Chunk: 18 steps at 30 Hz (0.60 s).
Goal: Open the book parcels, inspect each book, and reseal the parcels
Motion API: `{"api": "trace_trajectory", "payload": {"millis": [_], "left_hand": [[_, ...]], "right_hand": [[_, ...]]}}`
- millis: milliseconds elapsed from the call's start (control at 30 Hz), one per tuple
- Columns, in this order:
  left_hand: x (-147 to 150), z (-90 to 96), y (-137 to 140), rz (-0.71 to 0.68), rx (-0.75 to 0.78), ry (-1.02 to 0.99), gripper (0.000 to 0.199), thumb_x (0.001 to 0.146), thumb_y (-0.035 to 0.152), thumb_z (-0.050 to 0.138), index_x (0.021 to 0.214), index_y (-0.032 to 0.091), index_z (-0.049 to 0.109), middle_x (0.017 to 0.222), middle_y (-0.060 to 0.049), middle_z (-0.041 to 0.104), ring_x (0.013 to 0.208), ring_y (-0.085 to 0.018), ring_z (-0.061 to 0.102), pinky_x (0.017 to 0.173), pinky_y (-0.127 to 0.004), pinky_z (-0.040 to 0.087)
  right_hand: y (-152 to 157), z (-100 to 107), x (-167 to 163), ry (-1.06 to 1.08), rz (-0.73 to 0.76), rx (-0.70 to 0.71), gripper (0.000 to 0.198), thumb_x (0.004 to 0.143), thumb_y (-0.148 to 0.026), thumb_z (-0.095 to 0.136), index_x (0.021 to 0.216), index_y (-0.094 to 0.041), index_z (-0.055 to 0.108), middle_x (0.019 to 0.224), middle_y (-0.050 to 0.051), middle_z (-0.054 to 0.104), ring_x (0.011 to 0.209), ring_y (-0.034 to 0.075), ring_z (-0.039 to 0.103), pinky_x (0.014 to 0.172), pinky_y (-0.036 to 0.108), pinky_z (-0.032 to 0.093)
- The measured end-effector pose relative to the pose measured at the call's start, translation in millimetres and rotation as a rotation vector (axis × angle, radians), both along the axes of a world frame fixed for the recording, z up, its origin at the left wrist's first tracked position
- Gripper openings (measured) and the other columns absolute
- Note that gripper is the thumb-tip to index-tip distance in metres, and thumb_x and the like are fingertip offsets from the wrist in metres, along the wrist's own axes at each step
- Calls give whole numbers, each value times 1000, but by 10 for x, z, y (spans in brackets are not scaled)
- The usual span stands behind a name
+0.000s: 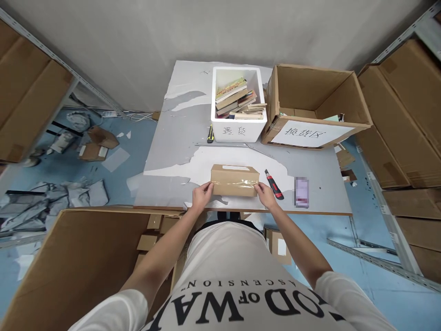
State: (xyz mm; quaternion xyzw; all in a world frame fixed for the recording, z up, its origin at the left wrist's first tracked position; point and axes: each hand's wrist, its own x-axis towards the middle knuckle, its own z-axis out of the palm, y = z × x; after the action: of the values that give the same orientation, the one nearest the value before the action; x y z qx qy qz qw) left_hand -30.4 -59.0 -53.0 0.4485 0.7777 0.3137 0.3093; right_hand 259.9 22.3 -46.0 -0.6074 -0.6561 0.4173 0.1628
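A small brown cardboard box (pixel 231 182), with clear tape along its side and a white label on top, is between my hands at the table's near edge. My left hand (pixel 202 195) grips its left end, fingers closed at the corner. At the opposite end my right hand (pixel 266 195) pinches the right corner. Just right of that hand lies a red and black box cutter (pixel 274 185). Farther right is a blurred purple rectangular item (pixel 302 192). Whether the box touches the tabletop cannot be made out.
A white foam bin (pixel 239 131) of books stands at the table's back, a yellow and black cutter (pixel 210 134) beside it. Right of it is a large open carton (pixel 313 133) with a handwritten sign. A big open carton (pixel 99 257) holding small boxes adjoins the table's front left.
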Motion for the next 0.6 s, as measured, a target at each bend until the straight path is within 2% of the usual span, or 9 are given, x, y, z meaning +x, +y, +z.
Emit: {"api": "trace_trajectory", "payload": {"millis": [133, 267, 433, 600], "left_hand": [[-40, 214, 111, -25, -2, 101, 43, 88, 49, 50, 100, 17, 76, 92, -7, 77, 88, -23, 70, 78, -27, 49], [-48, 186, 202, -39, -66, 115, 45, 87, 51, 51, 93, 15, 78, 85, -8, 77, 82, -22, 70, 73, -26, 47], [-49, 28, 184, -40, -63, 41, 46, 86, 52, 51, 93, 15, 78, 88, -7, 77, 86, -22, 69, 74, -25, 47], [-28, -38, 105, 13, -32, 5, 43, 85, 51, 55, 95, 16, 77, 91, -8, 77, 88, -23, 70, 78, -27, 49]], "right_hand": [[86, 189, -29, -240, 40, 29, 50, 93, -55, 36, 88, -20, 71, 76, 9, 71, 78, 24, 64, 69, 29, 41], [154, 179, -70, -286, 52, -6, 53, 93, -55, 36, 81, -18, 72, 75, 11, 71, 77, 23, 64, 67, 28, 39], [134, 38, -60, -156, -25, -42, 51, 89, -58, 45, 89, -16, 73, 89, 11, 74, 85, 23, 65, 74, 29, 44], [51, -114, -23, 10, -131, -52, 57, 79, -69, 50, 93, -17, 70, 95, 10, 73, 88, 23, 65, 79, 33, 48]]}}
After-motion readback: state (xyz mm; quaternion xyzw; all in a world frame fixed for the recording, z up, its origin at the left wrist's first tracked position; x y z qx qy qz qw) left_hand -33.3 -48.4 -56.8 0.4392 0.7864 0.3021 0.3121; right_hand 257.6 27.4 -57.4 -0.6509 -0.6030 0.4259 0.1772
